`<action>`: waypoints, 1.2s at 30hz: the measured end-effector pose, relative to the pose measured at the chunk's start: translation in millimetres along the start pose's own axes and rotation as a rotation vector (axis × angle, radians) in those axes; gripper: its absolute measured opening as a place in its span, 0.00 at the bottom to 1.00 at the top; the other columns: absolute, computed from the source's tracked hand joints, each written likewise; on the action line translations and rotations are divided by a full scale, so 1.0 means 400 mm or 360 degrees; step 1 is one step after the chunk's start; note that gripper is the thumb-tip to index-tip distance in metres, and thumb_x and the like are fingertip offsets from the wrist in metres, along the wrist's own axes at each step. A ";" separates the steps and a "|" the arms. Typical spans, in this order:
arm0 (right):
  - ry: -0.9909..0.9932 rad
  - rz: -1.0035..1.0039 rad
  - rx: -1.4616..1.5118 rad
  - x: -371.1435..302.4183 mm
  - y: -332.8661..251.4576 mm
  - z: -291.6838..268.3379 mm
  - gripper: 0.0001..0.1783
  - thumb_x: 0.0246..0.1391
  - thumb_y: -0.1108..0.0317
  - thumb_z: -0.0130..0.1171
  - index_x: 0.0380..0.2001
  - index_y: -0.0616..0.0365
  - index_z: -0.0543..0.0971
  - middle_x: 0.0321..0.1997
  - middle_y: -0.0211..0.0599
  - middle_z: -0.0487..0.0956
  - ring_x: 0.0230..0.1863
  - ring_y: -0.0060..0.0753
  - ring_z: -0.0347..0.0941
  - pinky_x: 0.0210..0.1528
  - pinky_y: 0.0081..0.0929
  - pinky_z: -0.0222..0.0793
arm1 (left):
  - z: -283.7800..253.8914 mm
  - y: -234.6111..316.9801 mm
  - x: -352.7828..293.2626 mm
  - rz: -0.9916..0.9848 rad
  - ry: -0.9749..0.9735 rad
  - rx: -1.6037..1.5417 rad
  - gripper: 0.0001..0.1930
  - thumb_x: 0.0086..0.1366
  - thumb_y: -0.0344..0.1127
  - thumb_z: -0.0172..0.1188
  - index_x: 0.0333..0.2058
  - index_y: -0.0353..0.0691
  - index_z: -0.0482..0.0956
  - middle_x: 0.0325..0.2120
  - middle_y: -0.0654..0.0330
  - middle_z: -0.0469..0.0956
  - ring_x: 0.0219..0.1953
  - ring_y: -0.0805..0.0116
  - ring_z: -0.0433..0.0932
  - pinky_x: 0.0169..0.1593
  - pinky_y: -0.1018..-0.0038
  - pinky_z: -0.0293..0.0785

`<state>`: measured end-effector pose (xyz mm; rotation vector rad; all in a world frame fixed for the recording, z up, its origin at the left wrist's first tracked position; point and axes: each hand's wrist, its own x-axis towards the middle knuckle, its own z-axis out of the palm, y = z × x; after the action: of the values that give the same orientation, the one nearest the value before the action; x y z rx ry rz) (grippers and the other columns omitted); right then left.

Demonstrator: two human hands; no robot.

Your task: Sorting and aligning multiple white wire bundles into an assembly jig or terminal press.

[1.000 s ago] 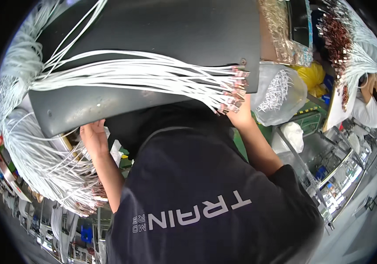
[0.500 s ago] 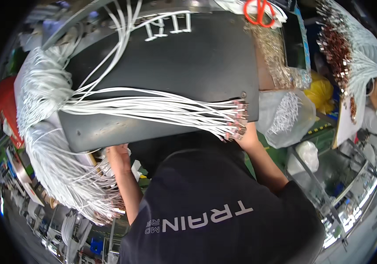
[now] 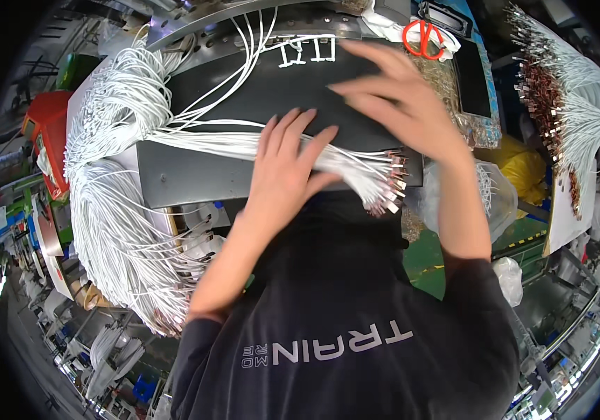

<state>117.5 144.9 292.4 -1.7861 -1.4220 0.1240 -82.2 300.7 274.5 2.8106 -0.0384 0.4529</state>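
A bundle of white cables (image 3: 219,142) lies crosswise on the dark tabletop (image 3: 198,178). Its small metal-tipped ends (image 3: 394,178) fan out toward the right edge. My left hand (image 3: 282,161) rests over the middle of the bundle, fingers spread and pointing away from me; the cables pass under it. Above the table to the right, my right hand (image 3: 405,101) hovers with its fingers apart, holding nothing I can see and slightly blurred. Several small white plastic pieces (image 3: 307,52) sit at the far edge, beyond both hands.
Coiled white cables (image 3: 128,98) crowd the left end, with more cables (image 3: 114,224) hanging below. Red-handled scissors (image 3: 422,38) lie at the far right. A clear bag (image 3: 503,210) and a yellow bag (image 3: 520,168) stand right; a red bin (image 3: 46,133) stands left.
Both hands have come up from below the near table edge: the left onto the cables, the right over the table. The view has shifted, and the cable ends are bunched closer.
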 end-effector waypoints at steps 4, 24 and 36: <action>0.0094 -0.0421 -0.0730 0.148 0.113 0.142 0.12 0.61 0.60 0.60 0.43 0.47 0.88 0.61 0.33 0.80 0.59 0.40 0.76 0.60 0.32 0.70 | 0.074 -0.056 0.101 -0.0211 -0.0037 -0.0152 0.26 0.57 0.42 0.73 0.53 0.40 0.79 0.53 0.53 0.75 0.59 0.46 0.71 0.63 0.57 0.66; 0.1069 0.0592 -0.0384 -0.386 -0.023 0.016 0.21 0.56 0.64 0.67 0.51 0.63 0.80 0.55 0.46 0.80 0.57 0.48 0.75 0.63 0.41 0.67 | -0.198 -0.227 0.136 -0.0684 -0.0917 -0.0522 0.14 0.69 0.43 0.66 0.38 0.35 0.81 0.26 0.59 0.75 0.31 0.70 0.72 0.37 0.70 0.69; -0.0672 0.0215 -0.0925 0.122 -0.110 -0.021 0.24 0.59 0.62 0.63 0.57 0.56 0.77 0.52 0.48 0.82 0.55 0.51 0.78 0.56 0.44 0.74 | -0.193 -0.325 0.013 -0.0665 -0.0490 -0.0472 0.14 0.75 0.41 0.58 0.39 0.34 0.79 0.24 0.63 0.73 0.32 0.75 0.71 0.39 0.73 0.69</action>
<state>105.7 182.7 345.7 -2.4407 -1.7539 0.1791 -91.4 447.8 309.4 2.4747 0.3771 -0.0783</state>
